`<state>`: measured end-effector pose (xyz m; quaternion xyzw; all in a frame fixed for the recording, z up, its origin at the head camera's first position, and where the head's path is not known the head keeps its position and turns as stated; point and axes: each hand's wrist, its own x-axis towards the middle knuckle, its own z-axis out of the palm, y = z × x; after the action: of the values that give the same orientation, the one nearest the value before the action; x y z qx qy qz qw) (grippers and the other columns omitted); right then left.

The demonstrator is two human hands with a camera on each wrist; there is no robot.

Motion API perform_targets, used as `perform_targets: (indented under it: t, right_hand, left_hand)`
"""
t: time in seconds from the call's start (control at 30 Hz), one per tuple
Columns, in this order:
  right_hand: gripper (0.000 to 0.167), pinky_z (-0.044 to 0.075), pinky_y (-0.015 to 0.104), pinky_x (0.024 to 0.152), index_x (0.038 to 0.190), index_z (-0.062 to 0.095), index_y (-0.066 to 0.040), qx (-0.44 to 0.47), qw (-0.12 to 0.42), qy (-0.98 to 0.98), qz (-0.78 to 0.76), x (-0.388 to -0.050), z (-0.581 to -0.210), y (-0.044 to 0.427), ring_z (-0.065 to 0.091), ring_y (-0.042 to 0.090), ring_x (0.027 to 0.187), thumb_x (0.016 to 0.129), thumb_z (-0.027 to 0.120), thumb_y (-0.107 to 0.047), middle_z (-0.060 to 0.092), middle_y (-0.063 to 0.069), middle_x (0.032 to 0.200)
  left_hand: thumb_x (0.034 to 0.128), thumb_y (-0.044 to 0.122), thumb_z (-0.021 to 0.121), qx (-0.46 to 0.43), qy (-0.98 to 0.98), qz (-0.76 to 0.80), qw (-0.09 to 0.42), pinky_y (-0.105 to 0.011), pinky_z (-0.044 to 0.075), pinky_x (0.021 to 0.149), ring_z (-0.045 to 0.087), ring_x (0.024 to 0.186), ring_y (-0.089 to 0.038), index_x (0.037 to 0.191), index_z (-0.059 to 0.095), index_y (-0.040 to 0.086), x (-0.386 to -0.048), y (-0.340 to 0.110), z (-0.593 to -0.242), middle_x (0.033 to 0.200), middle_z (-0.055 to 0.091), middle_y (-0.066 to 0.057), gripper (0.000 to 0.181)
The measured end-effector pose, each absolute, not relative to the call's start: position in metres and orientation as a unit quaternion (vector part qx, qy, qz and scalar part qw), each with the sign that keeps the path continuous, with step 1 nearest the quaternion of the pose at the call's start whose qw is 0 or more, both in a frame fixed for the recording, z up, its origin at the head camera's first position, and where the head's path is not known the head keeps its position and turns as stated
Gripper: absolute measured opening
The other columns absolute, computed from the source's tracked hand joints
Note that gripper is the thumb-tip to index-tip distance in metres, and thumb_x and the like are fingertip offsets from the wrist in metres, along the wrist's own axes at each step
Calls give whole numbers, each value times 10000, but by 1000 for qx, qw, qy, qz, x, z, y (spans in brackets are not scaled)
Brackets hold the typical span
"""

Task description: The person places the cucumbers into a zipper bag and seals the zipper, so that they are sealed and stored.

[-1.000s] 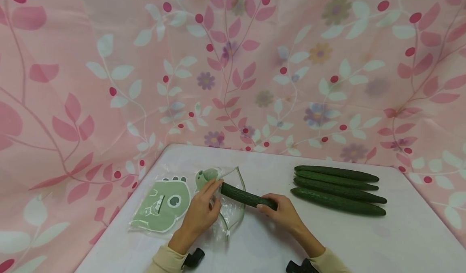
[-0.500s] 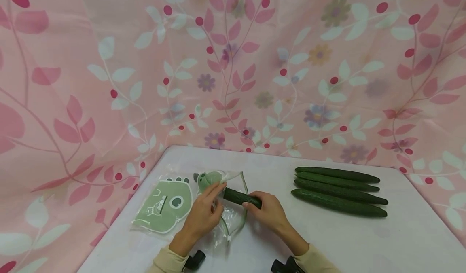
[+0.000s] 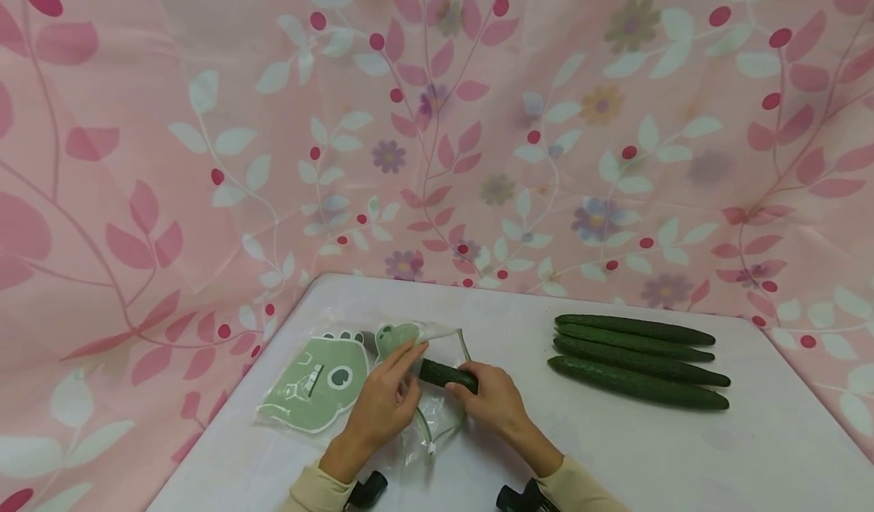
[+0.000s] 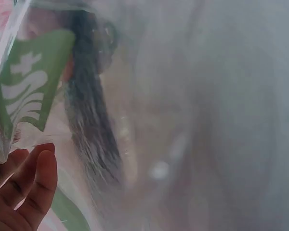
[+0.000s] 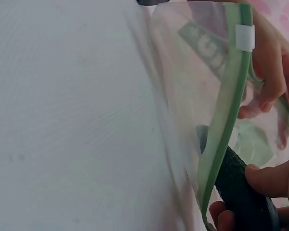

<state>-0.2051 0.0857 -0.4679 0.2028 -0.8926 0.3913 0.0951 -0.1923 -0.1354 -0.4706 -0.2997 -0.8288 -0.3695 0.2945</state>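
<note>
One cucumber [image 3: 440, 374] is partway into the clear green-trimmed bag [image 5: 229, 115], long axis running kinda left-right, inner end pointing left and a bit away from the person. Right hand [image 3: 497, 398] has its outer end gripped; left hand [image 3: 381, 404] is at the bag, fingers loosely extended. Four more cucumbers [image 3: 642, 361] lie on the surface [image 3: 614, 451] off to the right, roughly parallel.

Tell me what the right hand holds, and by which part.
A cucumber; the right hand grips it near the end farther from the left hand.
</note>
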Motion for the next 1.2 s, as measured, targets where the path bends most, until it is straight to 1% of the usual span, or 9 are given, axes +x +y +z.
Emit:
perform_targets:
  t: [0.27,0.5,0.57,0.7,0.8,0.9,0.97,1.1,1.2]
  right_hand:
    - [240,469,327,643,1052,732,-49,224,64,-893,385,-210,-478,91,567,109,730,923,790,-243,706,2,906]
    - [318,526,381,740,1041,676,-28,259,28,-904,339,-210,-472,97,609,162,845,816,883,-118,676,28,962]
    - [315,527,400,743,1031,682,-32,265,28,-915,303,-208,-468,100,608,172,847,809,886,-119,668,20,951]
    - [291,517,395,667,1047,732,-72,264,48,-940,209,-202,-463,108,568,170,839,832,875,-207,681,1,933]
    - [272,508,382,623,1038,747,-101,270,58,-947,163,-199,-462,115,578,179,828,845,872,-247,679,-12,920]
    - [218,496,369,618,979,724,-97,291,61,-939,170,-200,-464,119,594,164,773,866,858,-225,644,-29,872]
    - [170,470,347,602,899,688,-110,312,72,-928,192,-202,-465,121,557,132,704,885,837,-190,590,-56,810]
    - [212,414,304,567,806,617,-136,341,118,-907,218,-204,-467,121,449,87,626,892,811,-132,505,-80,735]
    - [205,423,303,564,816,625,-118,343,160,-899,221,-203,-468,119,449,91,617,874,821,-126,522,-65,736]
  left_hand:
    - [843,-67,612,-312,-813,-366,327,-185,483,634,557,733,-40,1437,619,60,-193,-135,-470,1433,581,-162,607]
    - [840,-71,606,-318,-809,-370,328,-165,459,589,532,689,-47,1426,615,19,-193,-135,-469,1415,582,-213,593]
    - [844,-66,605,-314,-813,-367,325,-159,457,593,531,694,-41,1428,616,24,-193,-135,-469,1422,581,-202,591]
    - [847,-63,605,-308,-819,-361,323,-165,463,609,537,709,-43,1426,619,30,-193,-135,-470,1430,581,-184,587]
    - [839,-68,612,-311,-817,-359,327,-171,466,610,539,706,-45,1415,623,18,-193,-135,-470,1418,587,-195,583]
    - [834,-70,612,-312,-817,-358,326,-171,469,608,540,698,-42,1410,627,12,-193,-135,-470,1413,589,-205,582]
    - [835,-64,609,-309,-822,-356,319,-171,472,617,545,706,-40,1414,629,22,-192,-135,-470,1422,587,-198,586]
    - [826,-64,616,-305,-829,-350,312,-178,478,626,548,707,-32,1409,636,28,-191,-135,-469,1424,588,-199,590]
    - [815,-66,632,-304,-830,-343,317,-191,483,624,543,696,-24,1397,640,18,-192,-134,-470,1411,595,-205,589]
